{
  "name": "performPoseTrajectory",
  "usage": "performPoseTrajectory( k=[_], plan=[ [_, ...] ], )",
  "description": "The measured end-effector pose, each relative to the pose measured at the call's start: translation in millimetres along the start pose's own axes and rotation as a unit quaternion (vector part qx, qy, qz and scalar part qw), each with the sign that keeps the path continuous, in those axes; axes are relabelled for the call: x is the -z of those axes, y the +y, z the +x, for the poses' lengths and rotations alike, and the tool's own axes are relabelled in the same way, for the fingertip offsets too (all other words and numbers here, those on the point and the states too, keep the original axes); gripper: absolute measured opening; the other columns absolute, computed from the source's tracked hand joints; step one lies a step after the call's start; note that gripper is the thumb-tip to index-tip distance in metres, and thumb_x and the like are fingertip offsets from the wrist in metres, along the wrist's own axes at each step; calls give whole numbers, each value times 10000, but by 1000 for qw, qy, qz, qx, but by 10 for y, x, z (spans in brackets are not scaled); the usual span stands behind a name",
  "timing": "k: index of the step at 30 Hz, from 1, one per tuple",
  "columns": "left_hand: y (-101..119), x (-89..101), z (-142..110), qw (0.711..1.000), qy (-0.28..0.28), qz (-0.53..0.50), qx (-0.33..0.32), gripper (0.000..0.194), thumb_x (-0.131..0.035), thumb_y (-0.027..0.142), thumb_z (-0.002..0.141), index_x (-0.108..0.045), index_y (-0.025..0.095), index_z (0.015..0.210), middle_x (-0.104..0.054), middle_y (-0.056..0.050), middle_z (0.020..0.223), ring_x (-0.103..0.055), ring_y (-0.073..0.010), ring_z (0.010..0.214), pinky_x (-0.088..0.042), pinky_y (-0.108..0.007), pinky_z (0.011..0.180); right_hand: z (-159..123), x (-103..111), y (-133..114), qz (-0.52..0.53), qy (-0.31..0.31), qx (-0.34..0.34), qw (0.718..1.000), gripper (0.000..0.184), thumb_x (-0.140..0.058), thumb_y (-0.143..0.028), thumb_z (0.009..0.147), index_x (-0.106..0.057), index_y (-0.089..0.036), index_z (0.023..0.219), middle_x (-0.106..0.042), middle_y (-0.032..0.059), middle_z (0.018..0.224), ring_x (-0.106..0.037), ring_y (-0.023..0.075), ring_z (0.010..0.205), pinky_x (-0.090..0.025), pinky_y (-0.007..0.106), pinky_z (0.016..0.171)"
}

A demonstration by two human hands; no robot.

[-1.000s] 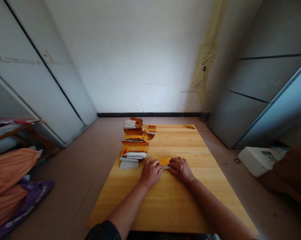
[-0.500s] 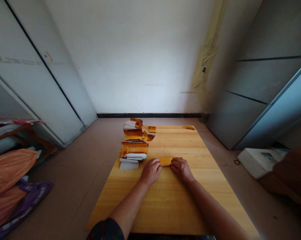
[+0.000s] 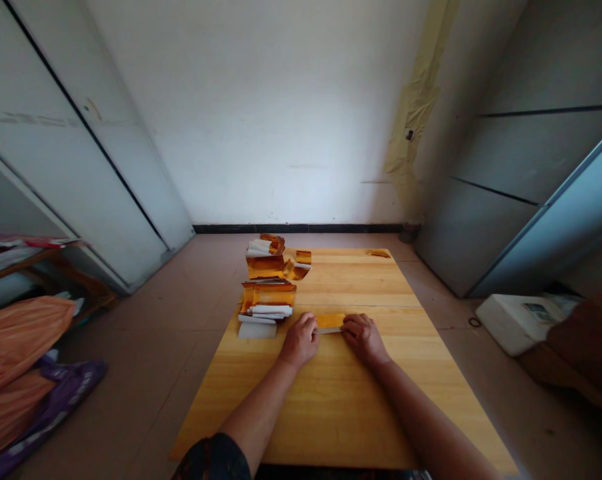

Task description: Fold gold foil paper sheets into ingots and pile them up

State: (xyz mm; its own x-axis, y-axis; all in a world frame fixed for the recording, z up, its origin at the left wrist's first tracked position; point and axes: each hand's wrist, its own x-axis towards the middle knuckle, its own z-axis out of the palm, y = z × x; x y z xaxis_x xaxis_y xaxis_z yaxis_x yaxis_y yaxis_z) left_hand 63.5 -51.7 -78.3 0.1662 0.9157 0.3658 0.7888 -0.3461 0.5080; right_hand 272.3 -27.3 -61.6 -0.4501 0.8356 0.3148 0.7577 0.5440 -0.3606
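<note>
Amber sheet (image 3: 330,321) spans the left grip (image 3: 301,339) and right grip (image 3: 364,337), each pinching one end. Beyond and left of the left grip, an amber-and-white stack (image 3: 269,295) rests on the table (image 3: 341,407).

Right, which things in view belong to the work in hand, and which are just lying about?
Seemingly part of the work:
Left hand and right hand
Gold strip between them
Gold and white pieces piled at left
Wooden table beneath

Apparently just lying about:
Orange cloth, left
Purple bag, left
White box, right
Dark ring beside it
</note>
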Motion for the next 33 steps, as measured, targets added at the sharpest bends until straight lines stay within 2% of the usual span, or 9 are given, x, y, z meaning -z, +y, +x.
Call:
performPoseTrajectory(
  k=[7, 12, 22, 33],
  plan=[
    [-49, -50, 16, 999, 22, -28, -13, 365, -465, 22, 654, -556, 180, 971, -580, -60, 1021, -589, -155, 884, -505, -281, 828, 10, -100, 87, 22, 45, 18, 999, 163, -548, -219, 830, -709, -241, 822, -670, 43, 981, -549, 190, 889, -384, 301, 781],
    [-26, -43, 42, 999, 7, -32, -9, 358, -471, 30, 660, -559, 182, 973, -574, -64, 1041, -591, -154, 862, -507, -278, 801, 12, -103, 116, 29, 60, 28, 997, 166, -547, -218, 829, -711, -243, 826, -667, 45, 973, -551, 187, 880, -393, 301, 792],
    [-16, -54, 60, 1000, 10, -21, -15, 309, -484, 49, 666, -571, 181, 932, -571, -72, 1060, -577, -166, 899, -497, -290, 832, 21, -147, 180, 34, 71, 49, 996, 165, -550, -207, 826, -712, -233, 834, -669, 56, 957, -550, 188, 865, -411, 307, 792],
    [-17, -50, 68, 1000, 7, -2, -17, 316, -473, 39, 651, -562, 189, 914, -564, -70, 1056, -571, -178, 937, -493, -302, 853, 19, -162, 174, 29, 67, 39, 997, 159, -555, -215, 814, -710, -236, 840, -667, 57, 972, -554, 192, 885, -412, 315, 788]
  ],
)
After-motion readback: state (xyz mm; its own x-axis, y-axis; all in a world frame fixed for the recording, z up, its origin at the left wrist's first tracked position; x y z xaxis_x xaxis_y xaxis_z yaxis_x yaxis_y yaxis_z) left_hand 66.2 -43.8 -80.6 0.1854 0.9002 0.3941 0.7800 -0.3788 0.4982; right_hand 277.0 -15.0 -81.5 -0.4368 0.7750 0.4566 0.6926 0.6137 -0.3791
